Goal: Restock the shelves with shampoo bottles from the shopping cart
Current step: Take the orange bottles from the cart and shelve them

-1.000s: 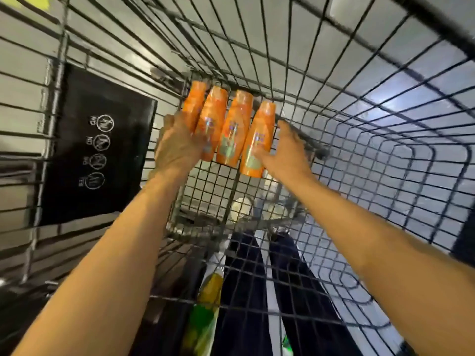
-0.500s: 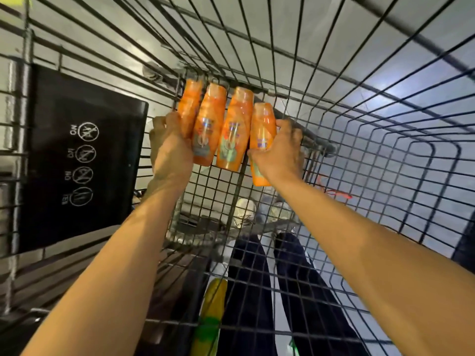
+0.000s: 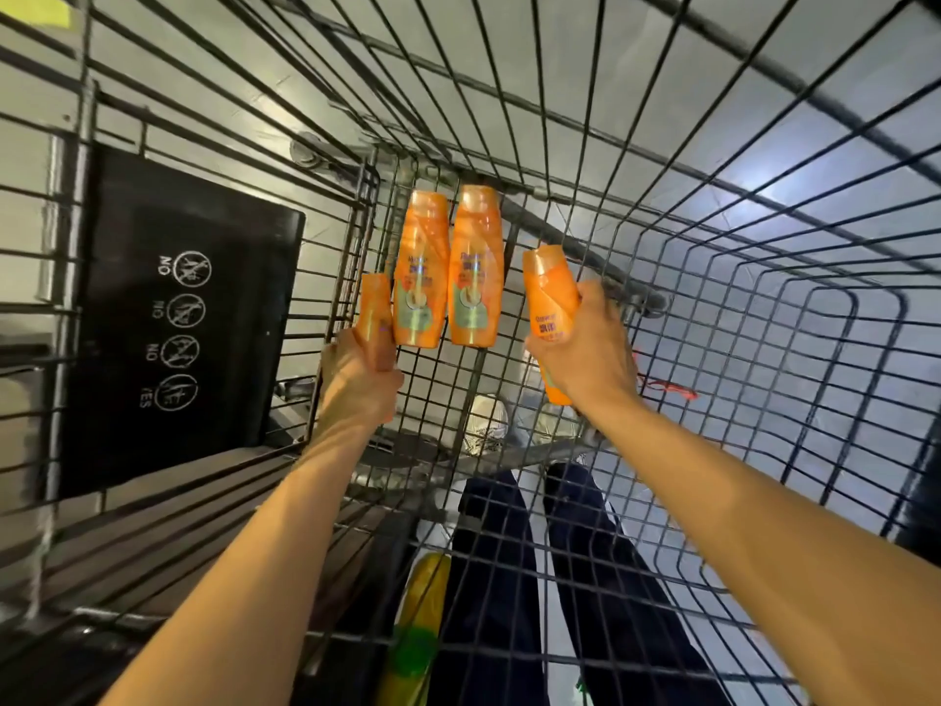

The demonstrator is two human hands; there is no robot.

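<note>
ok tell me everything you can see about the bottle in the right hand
The bottle in the right hand is glossy orange plastic, rounded, with a smooth orange cap end pointing up and away. The right hand wraps its middle, covering most of the label; only some purple print shows. Its other end sticks out below the hand. It is lifted apart from the two bottles lying side by side on the wire cart floor.
</note>
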